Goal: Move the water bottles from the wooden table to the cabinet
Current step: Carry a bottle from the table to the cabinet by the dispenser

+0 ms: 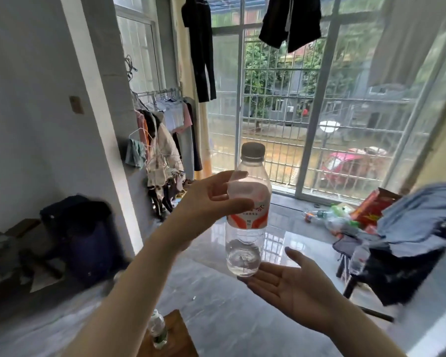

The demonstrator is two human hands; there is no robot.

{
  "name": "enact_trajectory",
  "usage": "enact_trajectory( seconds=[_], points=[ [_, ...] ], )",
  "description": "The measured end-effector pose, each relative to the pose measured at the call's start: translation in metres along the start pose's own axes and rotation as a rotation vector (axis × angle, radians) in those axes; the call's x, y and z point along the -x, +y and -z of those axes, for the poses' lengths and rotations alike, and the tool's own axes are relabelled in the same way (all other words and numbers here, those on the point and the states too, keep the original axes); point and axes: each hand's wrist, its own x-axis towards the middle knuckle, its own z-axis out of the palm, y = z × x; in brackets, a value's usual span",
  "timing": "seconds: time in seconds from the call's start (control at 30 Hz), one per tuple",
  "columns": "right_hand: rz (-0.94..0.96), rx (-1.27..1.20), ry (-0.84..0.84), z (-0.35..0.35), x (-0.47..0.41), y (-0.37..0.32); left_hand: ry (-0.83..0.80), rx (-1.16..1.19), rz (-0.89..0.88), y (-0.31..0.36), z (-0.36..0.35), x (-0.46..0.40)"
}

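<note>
Two bare hands and at least three water bottles appear in the single head view. We count one bottle (247, 210) held up in mid-air at the centre, a second bottle (157, 331) standing on the wooden table (175, 338) at the bottom edge, and a third bottle (359, 256) lying among the clothes heaped on a chair (386, 266) at the right. More plastic bottles lie in a blurred pile (330, 217) on the floor by the window; we cannot count them.

We note that the left hand (211, 199) reaches forward with the forearm stretched up from the lower left. Its thumb and fingers curl loosely around the label band of the raised bottle; the thumb crosses the front of the label, and we judge this a light grasp rather than a clench. The right hand (294, 282) lies palm up, fingers spread and flat, just under the bottle's base. It is released, and we cannot tell whether the base touches the fingertips.

The raised bottle is upright, capped in grey, clear, with a little water in the bottom. Its label is white with red-orange bands and small printed characters, too blurred for us to read. The bottle on the table shows a green patch on its label, unreadable. We see no cabinet in this view.
</note>
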Motion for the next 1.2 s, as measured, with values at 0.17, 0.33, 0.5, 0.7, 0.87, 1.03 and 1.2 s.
enact_trajectory(
  seconds=[0.17, 0.33, 0.5, 0.7, 0.87, 1.03, 1.2],
  points=[
    [0.098, -0.06, 0.103, 0.029, 0.043, 0.008, -0.131, 0.045, -0.024, -0.001, -0.043, -0.004],
    [0.194, -0.094, 0.181, 0.055, 0.095, 0.004, -0.223, 0.06, -0.069, 0.013, -0.096, -0.012],
    [0.281, -0.132, 0.261, 0.088, 0.153, -0.004, -0.349, 0.103, -0.107, 0.037, -0.165, -0.02],
    [0.379, -0.182, 0.32, 0.135, 0.233, -0.009, -0.513, 0.137, -0.126, 0.063, -0.262, -0.02],
    [0.468, -0.275, 0.396, 0.182, 0.303, -0.002, -0.66, 0.163, -0.141, 0.083, -0.354, -0.012],
    [0.594, -0.384, 0.45, 0.218, 0.377, 0.014, -0.823, 0.165, -0.186, 0.1, -0.447, 0.001],
    [0.716, -0.44, 0.546, 0.24, 0.431, 0.029, -0.986, 0.203, -0.237, 0.121, -0.517, 0.011]
  ],
)
